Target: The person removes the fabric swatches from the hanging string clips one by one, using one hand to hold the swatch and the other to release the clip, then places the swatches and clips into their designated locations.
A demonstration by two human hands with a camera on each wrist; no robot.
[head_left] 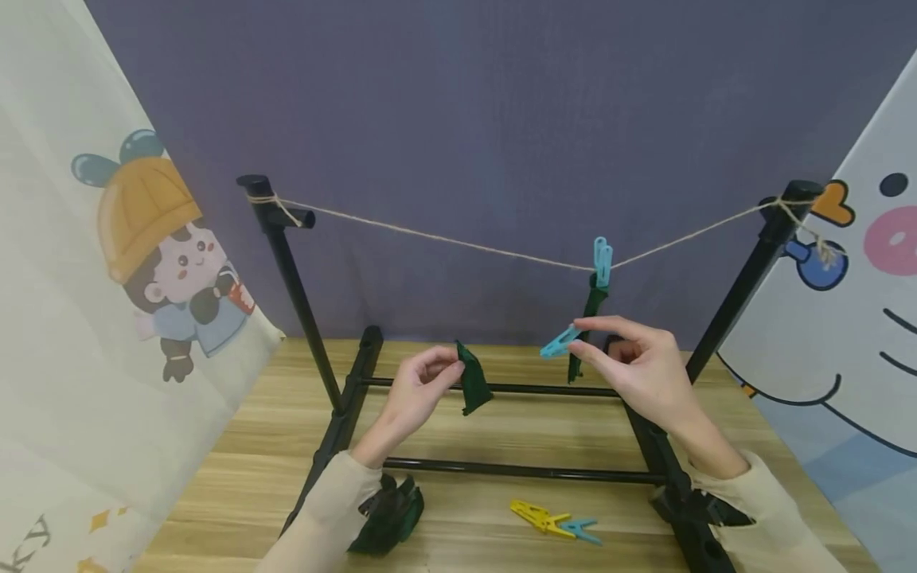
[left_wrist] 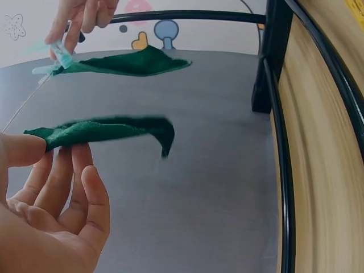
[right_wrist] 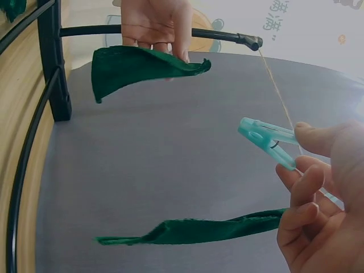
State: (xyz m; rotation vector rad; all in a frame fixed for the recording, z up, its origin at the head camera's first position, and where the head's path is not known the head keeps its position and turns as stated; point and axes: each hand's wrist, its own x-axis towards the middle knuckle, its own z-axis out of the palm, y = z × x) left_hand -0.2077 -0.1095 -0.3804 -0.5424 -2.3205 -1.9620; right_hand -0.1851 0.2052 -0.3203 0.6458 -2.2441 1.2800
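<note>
My left hand pinches a dark green cloth piece by its upper edge, and the cloth hangs free below the string. In the right wrist view, a light blue clothespin sits between the thumb and fingers of my right hand. Its nose points left toward the left hand's cloth, apart from it. Just behind the right hand, a second green cloth hangs from the string under another blue clothespin. The left wrist view shows the held cloth drooping at its far end.
A black frame holds the string between two posts, with crossbars low over the wooden table. A pile of green cloth lies near the left forearm. Yellow and blue clothespins lie at the front.
</note>
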